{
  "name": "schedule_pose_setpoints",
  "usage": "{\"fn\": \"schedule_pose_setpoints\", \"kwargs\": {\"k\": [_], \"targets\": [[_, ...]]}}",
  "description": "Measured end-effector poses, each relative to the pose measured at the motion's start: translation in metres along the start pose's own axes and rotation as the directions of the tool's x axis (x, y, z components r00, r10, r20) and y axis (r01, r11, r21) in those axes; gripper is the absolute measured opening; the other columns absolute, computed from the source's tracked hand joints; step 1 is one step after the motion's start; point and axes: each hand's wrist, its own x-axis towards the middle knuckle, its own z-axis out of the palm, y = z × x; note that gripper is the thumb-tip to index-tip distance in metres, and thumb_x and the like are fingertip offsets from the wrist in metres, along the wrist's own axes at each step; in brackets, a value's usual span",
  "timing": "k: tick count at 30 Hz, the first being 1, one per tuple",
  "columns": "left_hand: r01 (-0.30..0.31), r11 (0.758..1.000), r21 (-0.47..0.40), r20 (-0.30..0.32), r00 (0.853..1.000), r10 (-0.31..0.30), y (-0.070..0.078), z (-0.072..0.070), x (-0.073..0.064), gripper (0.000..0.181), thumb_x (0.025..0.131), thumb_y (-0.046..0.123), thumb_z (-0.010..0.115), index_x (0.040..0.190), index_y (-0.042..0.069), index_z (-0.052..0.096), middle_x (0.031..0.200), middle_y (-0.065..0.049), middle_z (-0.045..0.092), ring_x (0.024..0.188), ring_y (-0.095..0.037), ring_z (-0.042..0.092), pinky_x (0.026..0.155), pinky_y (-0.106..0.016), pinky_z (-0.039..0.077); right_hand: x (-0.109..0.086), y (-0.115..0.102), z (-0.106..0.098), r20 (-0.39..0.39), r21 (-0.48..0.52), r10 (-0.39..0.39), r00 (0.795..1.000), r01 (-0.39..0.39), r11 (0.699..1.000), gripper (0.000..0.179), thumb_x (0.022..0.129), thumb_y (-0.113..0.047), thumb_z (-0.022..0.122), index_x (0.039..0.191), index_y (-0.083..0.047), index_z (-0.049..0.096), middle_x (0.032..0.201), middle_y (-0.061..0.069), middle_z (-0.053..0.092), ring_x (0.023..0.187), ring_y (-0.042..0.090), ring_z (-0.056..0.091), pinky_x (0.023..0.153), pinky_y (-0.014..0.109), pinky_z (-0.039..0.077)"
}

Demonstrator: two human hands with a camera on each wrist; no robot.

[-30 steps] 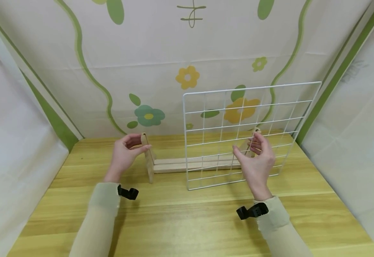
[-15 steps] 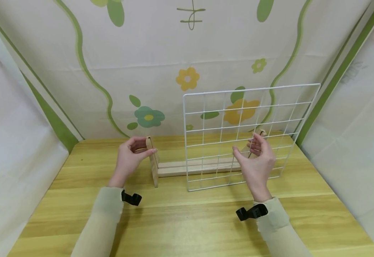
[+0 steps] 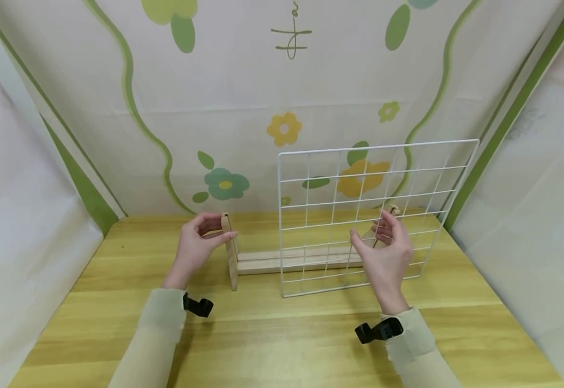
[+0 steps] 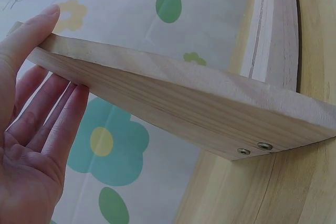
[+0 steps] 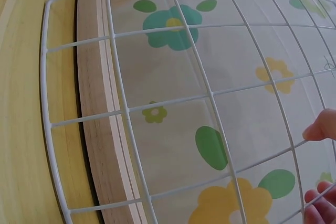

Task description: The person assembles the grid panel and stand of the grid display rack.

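Observation:
My left hand [image 3: 195,247] pinches the upper end of the left upright [image 3: 232,264] of a pale wooden stand, thumb on its near edge. In the left wrist view that upright [image 4: 173,98] has two screw heads [image 4: 264,146] low on its outer face. A grooved wooden base bar [image 3: 259,264] runs right from it, partly behind the grid. My right hand [image 3: 385,264] holds a white wire grid panel [image 3: 280,215] by its wires, nearly upright in front of the stand. The right upright [image 3: 396,211] shows behind the grid and fingers. In the right wrist view, the grid [image 5: 126,109] overlaps the base bar [image 5: 94,114].
A wood-grain table [image 3: 282,339] lies under everything. A pale cloth backdrop [image 3: 223,124] with printed flowers rises behind the stand, and more cloth hangs along the left [image 3: 29,205] and right sides [image 3: 519,237].
The wooden stand has shifted slightly to the right, my left hand moving with its left upright. My right hand and the grid have stayed nearly in place; the head view has tilted up a little.

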Motion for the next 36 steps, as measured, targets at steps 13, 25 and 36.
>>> {"fn": "schedule_pose_setpoints", "kwargs": {"k": [13,25,36], "targets": [[-0.014,1.0,0.005,0.004,1.0,0.014,0.001,0.0,-0.001,0.047,0.081,0.014,0.089,0.119,-0.001,0.066,0.113,-0.015,0.069,0.101,-0.021,0.068,0.087,-0.03,0.058,0.002,-0.01,-0.003,0.002,-0.017,-0.052,0.999,0.052,0.999,0.061,0.071,-0.006,0.093,0.125,0.0,0.065,0.102,0.007,0.068,0.089,0.025,0.068,0.081,0.016,0.053],[-0.02,1.0,-0.006,0.0,1.0,0.02,0.001,0.0,-0.001,0.046,0.081,0.013,0.089,0.118,-0.001,0.066,0.113,-0.016,0.069,0.101,-0.02,0.068,0.087,-0.03,0.058,0.008,-0.025,-0.005,0.007,-0.008,-0.085,0.996,0.085,0.996,0.062,0.068,-0.005,0.094,0.124,0.0,0.066,0.101,0.007,0.069,0.086,0.029,0.069,0.077,0.017,0.055],[-0.013,1.0,-0.012,-0.002,1.0,0.013,0.003,0.001,-0.001,0.046,0.081,0.012,0.089,0.119,-0.002,0.066,0.113,-0.017,0.069,0.101,-0.021,0.068,0.088,-0.03,0.058,0.026,-0.044,-0.003,0.012,-0.033,-0.075,0.997,0.076,0.997,0.061,0.069,-0.011,0.094,0.123,0.0,0.067,0.1,0.008,0.069,0.084,0.022,0.069,0.073,0.016,0.054]]}}
